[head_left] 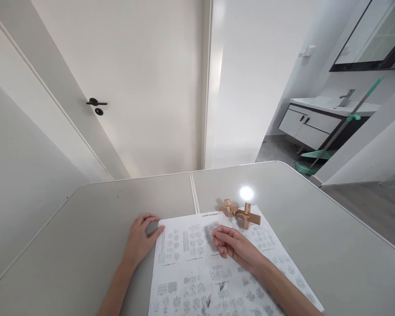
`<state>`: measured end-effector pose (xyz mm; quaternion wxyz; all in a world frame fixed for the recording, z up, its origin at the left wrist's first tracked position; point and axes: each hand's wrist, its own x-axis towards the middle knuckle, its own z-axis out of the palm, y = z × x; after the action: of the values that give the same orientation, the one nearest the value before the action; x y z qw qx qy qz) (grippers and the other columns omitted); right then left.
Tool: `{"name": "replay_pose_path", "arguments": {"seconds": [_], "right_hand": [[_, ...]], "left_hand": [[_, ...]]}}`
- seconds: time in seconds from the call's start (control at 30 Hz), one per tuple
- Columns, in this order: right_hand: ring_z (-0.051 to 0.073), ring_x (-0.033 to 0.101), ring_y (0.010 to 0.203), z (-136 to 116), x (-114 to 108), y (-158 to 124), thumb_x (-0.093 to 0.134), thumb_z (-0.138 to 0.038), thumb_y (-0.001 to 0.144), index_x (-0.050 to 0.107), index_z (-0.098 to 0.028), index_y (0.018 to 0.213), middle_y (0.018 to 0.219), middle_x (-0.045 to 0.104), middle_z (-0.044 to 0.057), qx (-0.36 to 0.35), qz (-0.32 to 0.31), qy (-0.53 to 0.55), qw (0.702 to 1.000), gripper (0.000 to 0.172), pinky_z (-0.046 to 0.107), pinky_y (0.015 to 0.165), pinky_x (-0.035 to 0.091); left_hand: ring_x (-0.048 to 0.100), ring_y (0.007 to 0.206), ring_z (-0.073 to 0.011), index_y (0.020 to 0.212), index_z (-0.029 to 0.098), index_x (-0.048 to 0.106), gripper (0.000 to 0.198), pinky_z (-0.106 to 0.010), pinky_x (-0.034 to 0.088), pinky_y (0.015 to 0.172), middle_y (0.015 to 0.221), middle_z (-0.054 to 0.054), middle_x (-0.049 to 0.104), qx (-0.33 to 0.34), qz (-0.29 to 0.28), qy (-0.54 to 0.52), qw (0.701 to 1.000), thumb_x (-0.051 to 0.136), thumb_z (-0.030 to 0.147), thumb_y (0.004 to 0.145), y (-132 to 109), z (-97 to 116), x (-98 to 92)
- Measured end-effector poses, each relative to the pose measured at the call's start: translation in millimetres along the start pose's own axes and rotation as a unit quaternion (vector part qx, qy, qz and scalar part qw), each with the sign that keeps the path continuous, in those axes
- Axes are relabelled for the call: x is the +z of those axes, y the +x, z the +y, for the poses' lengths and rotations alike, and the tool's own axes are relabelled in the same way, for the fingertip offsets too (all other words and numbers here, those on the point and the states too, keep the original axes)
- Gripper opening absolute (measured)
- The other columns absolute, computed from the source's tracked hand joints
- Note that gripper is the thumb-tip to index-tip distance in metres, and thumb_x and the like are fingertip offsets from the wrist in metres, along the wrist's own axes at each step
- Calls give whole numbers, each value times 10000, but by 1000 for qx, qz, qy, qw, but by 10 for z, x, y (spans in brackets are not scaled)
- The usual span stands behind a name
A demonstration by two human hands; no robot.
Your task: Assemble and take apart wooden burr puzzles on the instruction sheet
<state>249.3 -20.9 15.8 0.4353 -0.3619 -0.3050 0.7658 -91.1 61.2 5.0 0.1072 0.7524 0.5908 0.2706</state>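
A large white sheet (pixel 191 267) with rows of small printed figures lies on the grey table. At its upper left corner rests my left hand (pixel 142 239), thumb on the paper's edge and fingers curved apart, holding nothing. My right hand (pixel 232 245) lies over the upper middle of the sheet with its fingers curled together; whether anything small is inside cannot be seen. Just beyond it, two interlocked wooden pieces sit by the sheet's top edge: a smaller wooden cross (pixel 228 208) on the left and a larger wooden cross (pixel 247 216) on the right, close together.
The grey table (pixel 95 228) has a seam running down from its far edge. Behind it stands a white door (pixel 145 79) with a black handle (pixel 97 103). At the right, a sink cabinet (pixel 309 123) and a green broom and dustpan (pixel 304 168) are visible.
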Motion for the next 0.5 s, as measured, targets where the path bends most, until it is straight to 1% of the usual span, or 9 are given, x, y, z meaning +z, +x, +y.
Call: {"name": "replay_pose_path", "arguments": {"seconds": [0.1,0.27,0.5], "right_hand": [[90,481,581,-17,32,-9,831,-447,838,660,-163,848,762,603,1,1,-1,0,1000,332,239,550,409],[112,518,629,-8,28,-18,803,-454,866,691,-157,919,791,614,15,-13,-21,-29,999,322,254,584,438],[113,524,641,36,-24,3,767,-437,905,693,-162,944,814,618,16,-17,-34,-38,999,287,265,607,449]], "left_hand": [[633,1100,-267,979,253,709,253,-446,491,1040,1143,-51,672,5,5,-11,1000,644,476,879,0,2,-16],[660,1033,-256,901,240,679,246,-434,503,1012,1066,-43,703,12,9,-21,1000,638,481,875,15,69,-42],[666,1005,-248,841,236,680,309,-390,530,934,1033,-47,709,7,5,-22,1000,539,496,933,27,117,-46]]}}
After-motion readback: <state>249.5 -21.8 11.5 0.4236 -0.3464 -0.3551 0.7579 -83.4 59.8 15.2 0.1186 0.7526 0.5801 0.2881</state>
